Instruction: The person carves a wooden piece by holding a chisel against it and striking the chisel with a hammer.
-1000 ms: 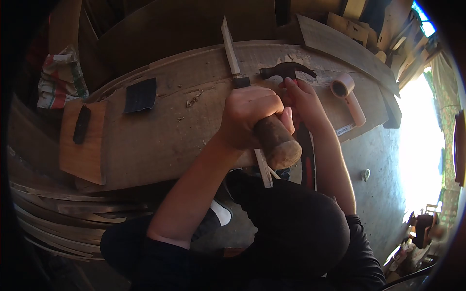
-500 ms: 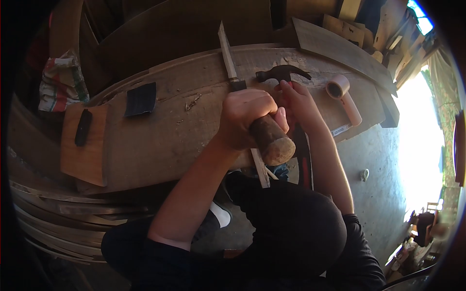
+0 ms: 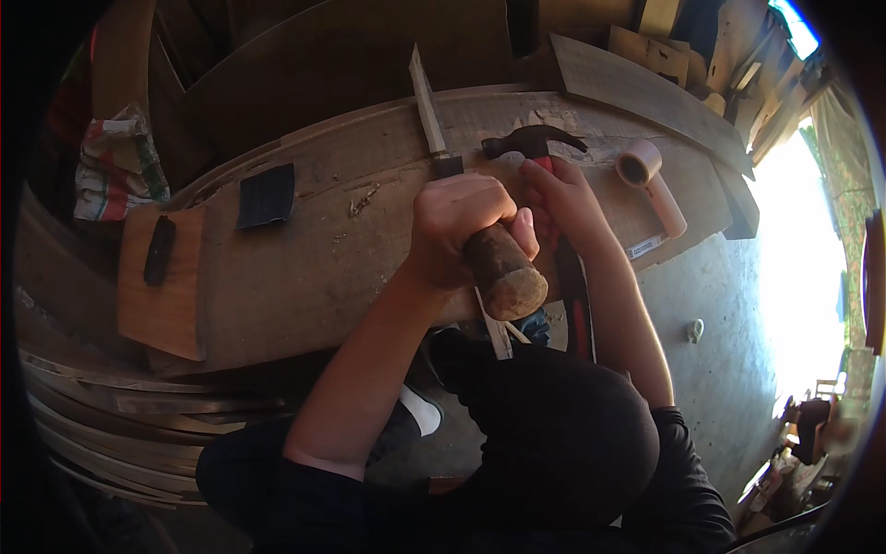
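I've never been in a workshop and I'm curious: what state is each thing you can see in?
Left hand: closed around the wooden handle
Wooden handle: gripped, butt end exposed
Right hand: gripping the hammer just below its head
Hammer: held
Dark sheet: lying, slightly curved
Patterned bag: crumpled
Wood shavings: loose
Workbench: surface worn
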Demonstrator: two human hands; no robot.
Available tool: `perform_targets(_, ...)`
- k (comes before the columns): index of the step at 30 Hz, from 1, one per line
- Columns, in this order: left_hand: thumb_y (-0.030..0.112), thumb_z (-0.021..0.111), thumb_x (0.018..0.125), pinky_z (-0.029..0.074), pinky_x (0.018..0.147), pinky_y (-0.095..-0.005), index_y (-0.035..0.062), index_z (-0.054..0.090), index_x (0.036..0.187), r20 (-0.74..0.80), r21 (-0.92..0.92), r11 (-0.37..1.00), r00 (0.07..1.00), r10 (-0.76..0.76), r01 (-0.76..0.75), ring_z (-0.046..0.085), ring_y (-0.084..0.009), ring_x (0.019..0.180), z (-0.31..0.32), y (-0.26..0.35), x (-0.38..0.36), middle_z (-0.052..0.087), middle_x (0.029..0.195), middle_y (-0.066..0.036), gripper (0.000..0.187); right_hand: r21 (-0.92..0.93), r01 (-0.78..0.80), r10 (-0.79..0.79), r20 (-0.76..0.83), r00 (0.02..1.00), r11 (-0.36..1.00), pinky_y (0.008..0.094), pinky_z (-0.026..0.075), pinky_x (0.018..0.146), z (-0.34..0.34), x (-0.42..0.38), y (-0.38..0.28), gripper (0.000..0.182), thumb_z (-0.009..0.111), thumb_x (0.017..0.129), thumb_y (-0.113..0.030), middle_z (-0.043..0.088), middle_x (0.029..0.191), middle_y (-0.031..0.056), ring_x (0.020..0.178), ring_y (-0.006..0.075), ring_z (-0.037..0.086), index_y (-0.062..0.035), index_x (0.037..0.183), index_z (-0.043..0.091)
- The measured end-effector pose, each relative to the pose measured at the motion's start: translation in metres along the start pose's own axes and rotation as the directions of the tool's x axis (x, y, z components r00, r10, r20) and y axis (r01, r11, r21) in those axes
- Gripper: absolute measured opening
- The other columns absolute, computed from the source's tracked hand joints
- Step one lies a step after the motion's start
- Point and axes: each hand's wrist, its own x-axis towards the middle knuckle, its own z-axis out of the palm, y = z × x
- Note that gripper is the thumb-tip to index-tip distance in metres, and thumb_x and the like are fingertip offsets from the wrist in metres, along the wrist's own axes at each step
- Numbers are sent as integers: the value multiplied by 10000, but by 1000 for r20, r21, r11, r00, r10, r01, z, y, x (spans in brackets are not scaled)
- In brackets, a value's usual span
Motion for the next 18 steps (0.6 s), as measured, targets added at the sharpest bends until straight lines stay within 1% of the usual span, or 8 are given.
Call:
perform_targets(3, 40, 727, 655, 418, 455, -323, 73, 516, 628, -4, -10, 1000, 1000, -10, 10, 503, -245, 443, 0, 0, -1, 469, 538, -75, 215, -40, 8, -9, -24, 1000, 999, 290, 453, 436, -1, 2, 3, 286, 627, 978, -315, 569, 664, 24, 508, 131, 574, -41, 917, 573)
perform_targets(5, 40, 727, 652, 419, 455, -323, 74, 515, 627, -7, -12, 1000, 1000, -9, 9, 503, -246, 443, 1, -2, -1, 469, 538, -75, 216, -390, 163, -248, -178, 952, 906, 333, 512, 515, 0, 0, 4, 328, 652, 949, -306, 663, 674, 95, 579, 197, 665, 16, 892, 664)
perform_targets(6, 36, 722, 649, 416, 453, -321, 75, 511, 626, -13, -7, 1000, 1000, 0, 0, 500, -243, 440, 1, -2, -2, 465, 536, -72, 215, -388, 163, -247, -177, 953, 907, 333, 512, 515, -2, -1, 3, 328, 652, 949, -306, 663, 674, 95, 579, 197, 665, 16, 892, 664)
perform_targets(8, 32, 717, 646, 414, 452, -319, 77, 508, 624, -14, -5, 1000, 1000, -4, 4, 497, -240, 438, 0, -1, -5, 461, 534, -69, 215, -788, 282, -684, -228, 693, 548, 359, 544, 621, -9, -14, -9, 320, 665, 922, -279, 715, 739, 162, 653, 261, 710, 31, 880, 729)
perform_targets(9, 28, 709, 647, 409, 446, -316, 79, 499, 619, -8, -32, 999, 1000, 8, -9, 493, -234, 434, -1, -2, -4, 456, 531, -65, 218, -694, 253, -585, -291, 757, 674, 368, 540, 673, -15, -23, -22, 279, 667, 911, -253, 717, 773, 184, 686, 302, 710, 10, 863, 749)
perform_targets(12, 23, 695, 650, 400, 436, -312, 82, 482, 612, -15, -40, 999, 1000, 21, -22, 483, -226, 425, 2, -3, -3, 444, 525, -60, 225, -401, 450, -573, -270, 774, 798, 280, 559, 658, -15, -64, -68, 198, 712, 893, -172, 741, 843, 110, 756, 183, 718, 20, 932, 736)
perform_targets(14, 22, 688, 652, 395, 431, -310, 82, 473, 609, -25, -22, 1000, 1000, 16, -16, 478, -223, 420, 3, -1, -3, 437, 521, -59, 228, -208, 585, -619, -195, 761, 784, 266, 567, 651, -9, -101, -94, 133, 690, 895, -104, 723, 888, 140, 737, 196, 702, 24, 932, 702)
perform_targets(18, 19, 680, 655, 392, 426, -310, 80, 458, 606, -24, -15, 1000, 1000, 8, -8, 469, -220, 411, 3, 0, -4, 430, 511, -60, 235, 197, 932, -948, 152, 279, 305, 332, 555, 544, -14, -130, -98, 199, 550, 986, -146, 634, 973, 207, 645, 239, 627, 15, 1081, 616)
